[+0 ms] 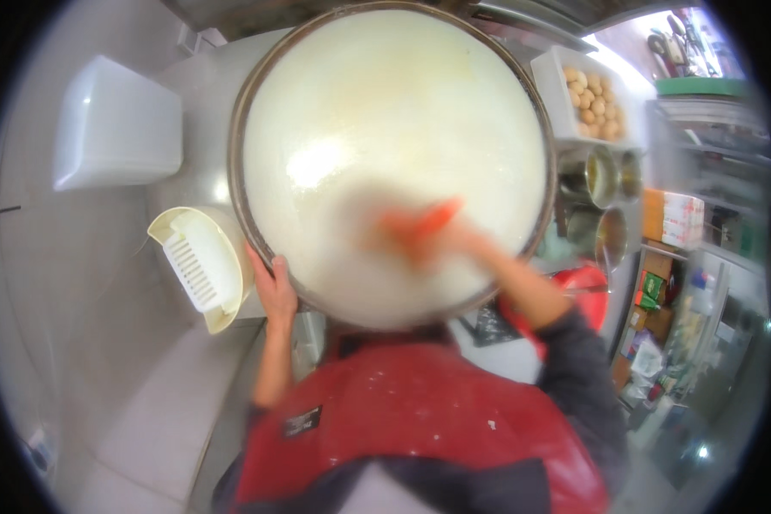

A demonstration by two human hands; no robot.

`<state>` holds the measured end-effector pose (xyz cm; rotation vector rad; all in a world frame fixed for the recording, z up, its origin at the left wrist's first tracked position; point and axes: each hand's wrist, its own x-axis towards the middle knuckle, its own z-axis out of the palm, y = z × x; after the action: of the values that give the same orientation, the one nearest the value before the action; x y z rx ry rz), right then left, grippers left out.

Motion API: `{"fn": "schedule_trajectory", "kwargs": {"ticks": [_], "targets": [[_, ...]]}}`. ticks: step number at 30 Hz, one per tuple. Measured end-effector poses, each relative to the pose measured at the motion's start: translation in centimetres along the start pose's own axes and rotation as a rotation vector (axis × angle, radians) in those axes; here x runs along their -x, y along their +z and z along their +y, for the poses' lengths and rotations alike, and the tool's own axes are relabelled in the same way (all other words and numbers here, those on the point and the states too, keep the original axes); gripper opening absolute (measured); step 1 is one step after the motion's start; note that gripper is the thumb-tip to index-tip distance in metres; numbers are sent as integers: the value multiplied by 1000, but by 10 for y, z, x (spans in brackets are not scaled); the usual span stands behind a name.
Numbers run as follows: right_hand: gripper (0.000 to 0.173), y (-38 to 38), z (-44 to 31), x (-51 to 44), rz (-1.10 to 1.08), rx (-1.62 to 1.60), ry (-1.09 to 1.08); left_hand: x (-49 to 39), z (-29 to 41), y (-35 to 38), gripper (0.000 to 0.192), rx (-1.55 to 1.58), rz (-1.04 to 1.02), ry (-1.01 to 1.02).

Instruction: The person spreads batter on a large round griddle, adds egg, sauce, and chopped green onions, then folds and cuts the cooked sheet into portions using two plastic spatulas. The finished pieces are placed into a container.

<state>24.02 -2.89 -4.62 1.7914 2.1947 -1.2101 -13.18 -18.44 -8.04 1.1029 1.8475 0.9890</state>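
In front of me is a wide round pan with a brown rim (233, 151). A pale, glossy liquid or batter (385, 109) covers its inside; its depth cannot be told. My left hand (276, 289) rests against the rim's near left side, thumb raised and fingers along the outer edge, and holds no separate object. Over the near half of the pan, my right hand (459, 241) grips a tool with an orange-red part (417, 221). Motion blur hides the tool's shape and its working end, and whether it touches the pale surface is unclear.
To the left are a white plastic bin (122, 122) and a cream container (232, 225) with a slotted white insert. On the right stand a white tub (552, 90) of eggs (591, 103), metal pots (575, 175) and a red basin (591, 289). Farther right, a shelf holds boxes (681, 218).
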Motion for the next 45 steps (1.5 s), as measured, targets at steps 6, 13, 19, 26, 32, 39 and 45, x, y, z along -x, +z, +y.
{"fn": "schedule_trajectory", "kwargs": {"ticks": [6, 13, 19, 26, 32, 39, 45], "targets": [[35, -131, -31, -101, 337, 94, -119, 0, -9, 4, 65, -112, 59, 20], [33, -123, -76, -234, 594, -513, -473, 2, 5, 15, 61, -105, 118, 12], [46, -179, 124, -36, 804, 177, 94, -2, -20, 17, 60, -71, 107, 82], [36, 90, 0, 187, 707, -304, 92, -21, -26, 22, 62, -46, 79, 183], [28, 1, 25, 200, 822, -688, -74, 31, -31, -20, 48, 29, -176, 284], [37, -181, 230, 230, 1308, -274, 341, 153, -170, -50, 29, -377, -156, -90], [42, -183, 291, 276, 1078, -668, 200, 243, -197, -15, 28, -595, -434, -272]]}}
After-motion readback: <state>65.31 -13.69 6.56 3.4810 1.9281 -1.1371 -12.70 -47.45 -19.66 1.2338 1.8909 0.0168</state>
